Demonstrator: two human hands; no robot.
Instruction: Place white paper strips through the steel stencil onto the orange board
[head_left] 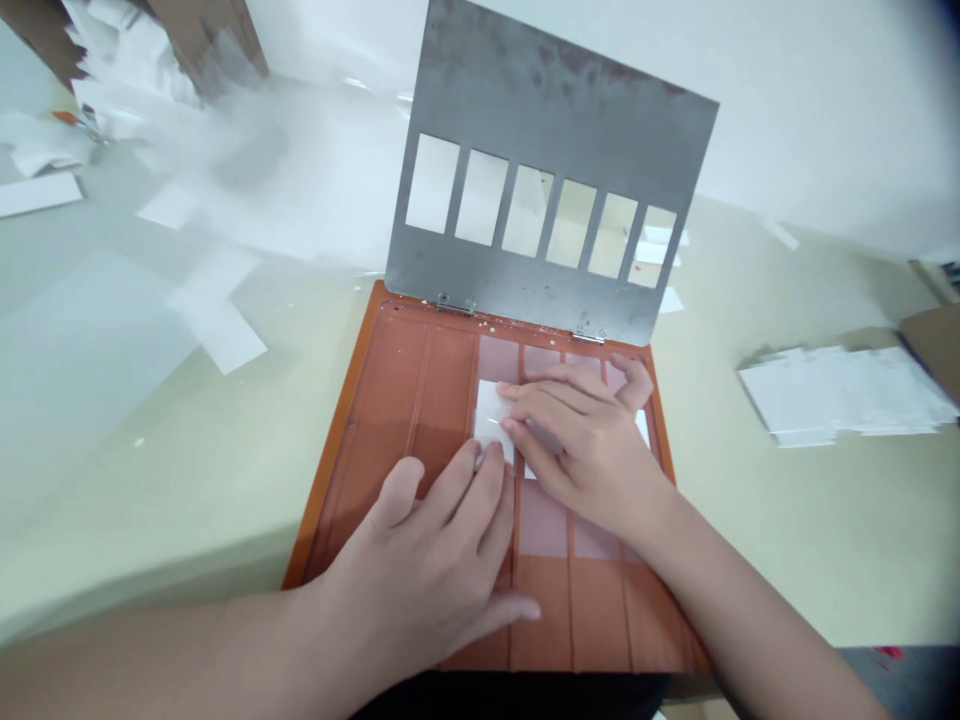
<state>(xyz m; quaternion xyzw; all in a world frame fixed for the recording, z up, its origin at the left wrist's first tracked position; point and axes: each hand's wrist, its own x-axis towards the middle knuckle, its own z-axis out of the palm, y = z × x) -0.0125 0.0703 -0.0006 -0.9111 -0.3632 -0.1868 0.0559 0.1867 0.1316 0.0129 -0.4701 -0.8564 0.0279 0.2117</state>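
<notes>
An orange tray (pixel 390 420) with lengthwise channels lies in front of me. Its hinged grey metal lid (pixel 555 120), cut with several rectangular windows, stands open at the back. My left hand (pixel 435 560) lies flat on the tray, fingers stretched out, fingertips touching a white card (pixel 491 415). My right hand (pixel 581 430) rests flat, fingers extended, over that card and other white pieces in the right channels. Pale translucent strips (pixel 544 520) lie in the channels below my right hand.
A stack of white cards (pixel 840 395) lies on the pale green table (pixel 187 480) at the right. Loose white paper pieces (pixel 217 320) are scattered at the left and back. Brown cardboard (pixel 202 30) sits at the far left corner.
</notes>
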